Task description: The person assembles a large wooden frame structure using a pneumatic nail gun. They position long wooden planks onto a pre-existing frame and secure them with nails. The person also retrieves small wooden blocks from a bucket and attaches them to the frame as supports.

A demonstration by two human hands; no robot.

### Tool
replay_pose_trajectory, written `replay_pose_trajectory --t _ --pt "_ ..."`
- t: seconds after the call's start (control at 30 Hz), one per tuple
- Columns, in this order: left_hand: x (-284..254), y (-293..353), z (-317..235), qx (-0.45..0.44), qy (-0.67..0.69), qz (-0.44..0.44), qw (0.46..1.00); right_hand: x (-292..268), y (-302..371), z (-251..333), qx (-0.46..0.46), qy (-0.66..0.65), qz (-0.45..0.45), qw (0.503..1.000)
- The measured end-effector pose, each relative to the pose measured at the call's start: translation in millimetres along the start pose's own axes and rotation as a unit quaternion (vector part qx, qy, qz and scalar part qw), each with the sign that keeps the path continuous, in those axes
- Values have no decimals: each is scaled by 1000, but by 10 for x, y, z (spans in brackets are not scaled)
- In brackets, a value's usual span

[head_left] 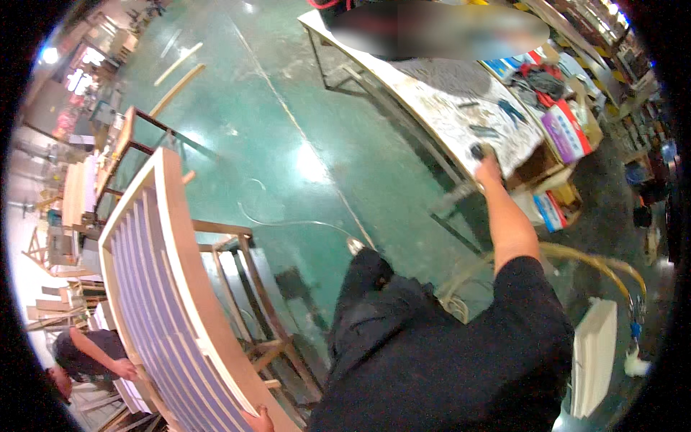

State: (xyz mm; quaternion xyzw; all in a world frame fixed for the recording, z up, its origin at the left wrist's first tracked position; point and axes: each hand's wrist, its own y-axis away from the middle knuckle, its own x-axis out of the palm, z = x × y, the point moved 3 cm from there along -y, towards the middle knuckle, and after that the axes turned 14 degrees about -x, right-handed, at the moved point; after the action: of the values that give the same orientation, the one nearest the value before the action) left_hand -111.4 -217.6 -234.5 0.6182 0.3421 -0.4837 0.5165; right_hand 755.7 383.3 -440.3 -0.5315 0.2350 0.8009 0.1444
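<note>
My right arm stretches out to the worktable (446,119), where my right hand (489,173) closes round a small dark object (476,151) with a rounded end. Its kind is too blurred to make out. At the lower edge, my left hand (258,419) grips the near side of a large wooden frame (188,248), its fingers only partly in view. Slanted across the left, the frame has pale side rails and several long slats over a purplish-grey backing. It rests on a brown stand (263,288).
On the far side of the frame, a co-worker's hand (126,369) touches it. Tools, cloths (540,85) and printed boxes (568,129) crowd the worktable. Yellow hoses (576,255) curve at my right, near stacked pale panels (594,353). A thin hose (295,222) crosses the green floor.
</note>
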Motion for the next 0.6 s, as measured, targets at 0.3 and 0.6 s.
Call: replay_pose_trajectory --t 0.3,0.6 --pt "-192 -768 175 49 -239 -125 962 496 -28 64 101 66 14 993" --pt "-330 -1559 -4383 207 415 -89 881 -276 -196 813 137 191 143 961"
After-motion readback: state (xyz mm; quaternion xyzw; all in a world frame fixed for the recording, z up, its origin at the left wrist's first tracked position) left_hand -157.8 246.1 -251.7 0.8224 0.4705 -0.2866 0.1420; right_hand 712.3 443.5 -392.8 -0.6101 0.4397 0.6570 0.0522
